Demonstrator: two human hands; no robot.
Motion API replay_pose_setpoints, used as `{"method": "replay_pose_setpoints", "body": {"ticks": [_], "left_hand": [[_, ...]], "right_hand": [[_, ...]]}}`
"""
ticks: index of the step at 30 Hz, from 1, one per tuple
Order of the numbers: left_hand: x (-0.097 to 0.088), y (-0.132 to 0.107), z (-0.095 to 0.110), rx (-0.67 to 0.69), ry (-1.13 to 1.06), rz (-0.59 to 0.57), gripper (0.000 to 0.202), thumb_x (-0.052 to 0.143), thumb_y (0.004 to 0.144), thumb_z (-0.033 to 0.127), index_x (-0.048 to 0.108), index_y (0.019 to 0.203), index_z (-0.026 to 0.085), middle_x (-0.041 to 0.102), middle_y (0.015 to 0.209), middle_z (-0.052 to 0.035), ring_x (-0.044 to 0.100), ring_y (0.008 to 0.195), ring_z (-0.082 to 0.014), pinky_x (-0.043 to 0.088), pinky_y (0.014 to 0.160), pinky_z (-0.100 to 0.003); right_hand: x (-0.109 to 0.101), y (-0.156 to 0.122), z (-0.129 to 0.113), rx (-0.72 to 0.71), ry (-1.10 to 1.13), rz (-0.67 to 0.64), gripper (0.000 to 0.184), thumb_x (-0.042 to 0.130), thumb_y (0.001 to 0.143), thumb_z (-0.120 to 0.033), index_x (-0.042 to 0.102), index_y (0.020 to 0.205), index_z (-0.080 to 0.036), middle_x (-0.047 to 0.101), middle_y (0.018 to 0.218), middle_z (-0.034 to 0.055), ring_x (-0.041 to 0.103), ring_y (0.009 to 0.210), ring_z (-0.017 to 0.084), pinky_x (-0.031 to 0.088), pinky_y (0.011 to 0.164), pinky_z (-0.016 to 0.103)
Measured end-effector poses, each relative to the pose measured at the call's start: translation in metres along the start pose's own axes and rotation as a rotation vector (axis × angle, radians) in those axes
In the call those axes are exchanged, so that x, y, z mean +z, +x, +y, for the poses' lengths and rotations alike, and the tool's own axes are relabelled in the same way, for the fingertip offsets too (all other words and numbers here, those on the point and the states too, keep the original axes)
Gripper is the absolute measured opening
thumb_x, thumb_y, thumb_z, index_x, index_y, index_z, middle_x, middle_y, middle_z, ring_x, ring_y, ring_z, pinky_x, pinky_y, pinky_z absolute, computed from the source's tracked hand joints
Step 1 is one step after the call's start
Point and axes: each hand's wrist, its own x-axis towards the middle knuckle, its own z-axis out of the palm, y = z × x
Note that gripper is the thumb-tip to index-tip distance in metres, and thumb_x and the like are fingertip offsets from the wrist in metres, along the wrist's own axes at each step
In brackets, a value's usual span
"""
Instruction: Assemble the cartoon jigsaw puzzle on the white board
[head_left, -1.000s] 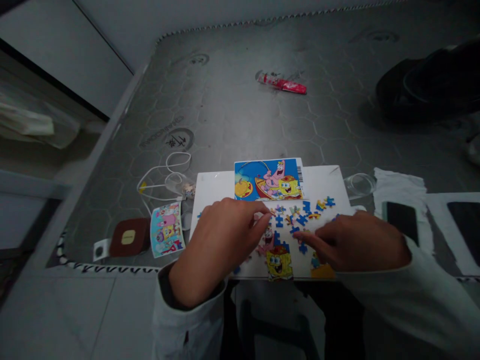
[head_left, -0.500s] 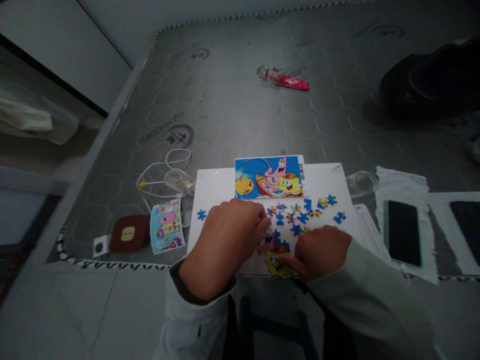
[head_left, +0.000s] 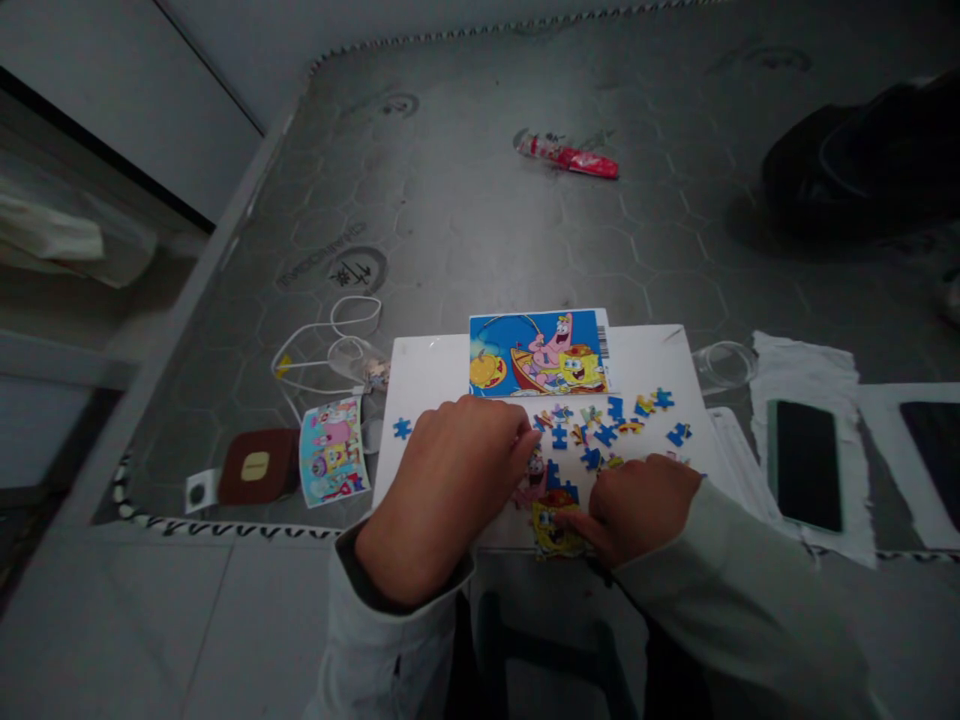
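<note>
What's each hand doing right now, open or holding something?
Left hand: curled, fingertips at the pink puzzle section; grip cannot be told.
Right hand: curled, fingertips on the yellow puzzle section; grip cannot be told.

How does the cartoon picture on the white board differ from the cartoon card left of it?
The picture is larger, wide in format and mostly blue, and lies on the white board. The card is smaller, tall in format, paler and tilted, and lies on the grey mat. Both are flat cartoon prints.
</note>
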Motion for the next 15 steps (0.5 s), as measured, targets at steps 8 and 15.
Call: {"method": "replay_pose_setpoints", "body": {"ticks": [8, 15], "left_hand": [[-0.0011, -0.0022, 0.0005, -0.028, 0.019, 0.036, 0.03, 0.054, 0.103, 0.045, 0.078, 0.094, 0.03, 0.077, 0.089, -0.0049, 0.073, 0.081, -0.0324, 0.039, 0.061, -0.037], [0.0002, -0.0019, -0.002, -0.03, 0.053, 0.046, 0.034, 0.052, 0.103, 0.045, 0.077, 0.089, 0.027, 0.076, 0.086, -0.0072, 0.072, 0.078, -0.0332, 0.038, 0.059, -0.037]], "right_hand": [[0.003, -0.0035, -0.0068, 0.008, -0.034, 0.055, 0.044, 0.06, 0.094, -0.055, 0.083, 0.083, -0.019, 0.078, 0.084, 0.0186, 0.075, 0.087, 0.035, 0.052, 0.076, 0.043], [0.0083, -0.0023, -0.0054, -0.01, -0.08, 0.075, 0.046, 0.057, 0.095, -0.056, 0.082, 0.078, -0.02, 0.077, 0.08, 0.0169, 0.075, 0.083, 0.034, 0.049, 0.072, 0.042]]}}
